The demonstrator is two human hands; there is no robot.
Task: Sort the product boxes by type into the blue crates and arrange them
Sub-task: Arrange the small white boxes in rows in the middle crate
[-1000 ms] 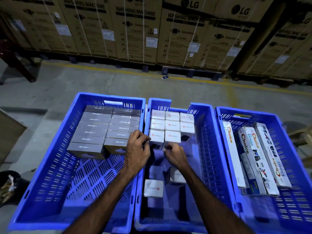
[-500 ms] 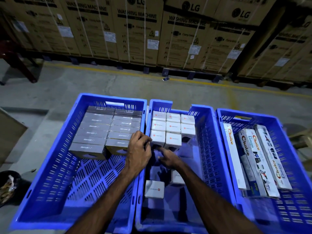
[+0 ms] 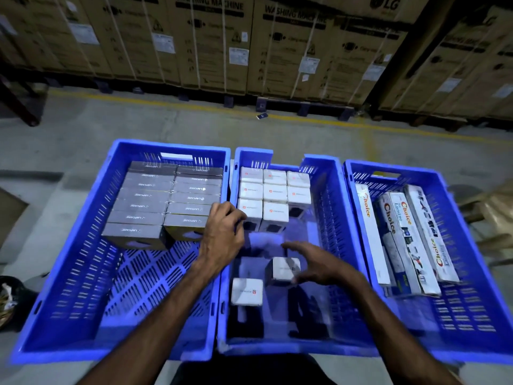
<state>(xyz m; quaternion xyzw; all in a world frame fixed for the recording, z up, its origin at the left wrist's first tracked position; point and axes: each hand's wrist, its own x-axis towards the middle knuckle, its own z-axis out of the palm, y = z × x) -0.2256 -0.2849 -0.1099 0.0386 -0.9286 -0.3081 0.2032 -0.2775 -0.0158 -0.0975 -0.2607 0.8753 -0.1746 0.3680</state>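
Three blue crates stand side by side. The middle crate [image 3: 330,195] holds a block of small white boxes [image 3: 274,191] at its far end. Two loose white boxes lie nearer me: one [image 3: 283,268] in the middle, another [image 3: 247,291] to its left. My left hand [image 3: 222,234] sits over the wall between the left and middle crates. Its fingers are curled and its thumb is against the front-left white box [image 3: 251,211] of the block. My right hand [image 3: 319,265] is spread over the middle loose box and holds nothing.
The left crate [image 3: 83,259] holds rows of dark grey boxes [image 3: 163,201] in its far half. The right crate [image 3: 472,273] holds long white "Choice" boxes [image 3: 402,240] lying lengthwise. Beyond a yellow floor line stand large cardboard washing-machine cartons [image 3: 249,45].
My right hand has drawn back from the front of the white block and now hovers spread over the middle loose box. My left hand has stayed at the block's front-left corner.
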